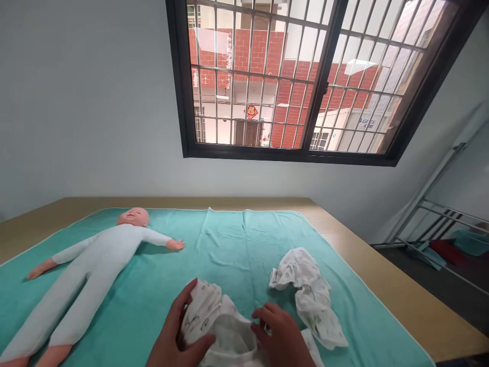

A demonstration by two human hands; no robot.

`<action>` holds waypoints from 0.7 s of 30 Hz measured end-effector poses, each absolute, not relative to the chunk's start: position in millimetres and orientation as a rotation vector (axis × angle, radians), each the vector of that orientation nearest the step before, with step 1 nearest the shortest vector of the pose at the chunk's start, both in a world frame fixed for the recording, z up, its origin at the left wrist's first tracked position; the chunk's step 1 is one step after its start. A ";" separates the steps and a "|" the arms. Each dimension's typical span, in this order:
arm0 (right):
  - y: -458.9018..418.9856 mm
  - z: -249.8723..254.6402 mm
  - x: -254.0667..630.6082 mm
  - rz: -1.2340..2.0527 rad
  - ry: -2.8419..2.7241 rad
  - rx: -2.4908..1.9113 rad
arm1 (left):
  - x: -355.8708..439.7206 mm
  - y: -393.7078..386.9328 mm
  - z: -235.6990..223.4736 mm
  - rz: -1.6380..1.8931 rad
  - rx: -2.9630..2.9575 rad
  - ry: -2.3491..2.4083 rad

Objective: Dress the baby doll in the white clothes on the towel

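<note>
Baby garment point(225, 326) is opened up, left hand point(173, 334) and right hand point(280, 331) fingers pinching it; doll point(105, 255) lies untouched, second garment point(307, 293) bunched up.

the doll point(103, 250) is white with a pink head point(137, 217); beneath it, a teal towel point(229, 250); right of it, a white garment point(203, 300) and another point(303, 270), both small-printed.

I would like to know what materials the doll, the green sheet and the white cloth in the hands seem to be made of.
Doll: its smooth head looks like vinyl or rubber; the white body, plain and matt, may be cloth-covered.
Green sheet: probably soft, matt textile, as its creases suggest.
White cloth: likely thin printed cotton, limp and crumpled; exact fibre cannot be told.
</note>
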State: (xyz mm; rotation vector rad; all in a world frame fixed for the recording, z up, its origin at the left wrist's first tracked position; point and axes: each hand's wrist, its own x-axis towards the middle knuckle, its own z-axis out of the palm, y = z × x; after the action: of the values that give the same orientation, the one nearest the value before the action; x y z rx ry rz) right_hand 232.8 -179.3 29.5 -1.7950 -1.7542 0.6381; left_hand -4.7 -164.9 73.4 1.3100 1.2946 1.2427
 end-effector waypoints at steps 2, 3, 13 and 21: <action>-175.9 30.8 226.3 0.581 -1.873 -1.865 | -12.5 -162.0 64.1 1.208 1.592 1.463; -175.1 30.3 223.9 0.556 -1.943 -1.877 | -16.2 -160.6 59.5 1.161 1.747 1.524; -185.0 69.8 237.8 0.855 -1.154 -1.457 | -51.7 -145.7 49.4 0.883 2.255 1.908; -204.9 106.4 248.5 0.884 -0.992 -1.321 | -32.2 -166.1 107.7 1.250 1.418 1.642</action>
State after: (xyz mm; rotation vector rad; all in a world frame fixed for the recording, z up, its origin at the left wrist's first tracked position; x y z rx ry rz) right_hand 248.5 -204.9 106.4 -1.3212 -0.9923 0.8836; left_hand -32.2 -166.1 107.7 1.4179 1.6417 1.2505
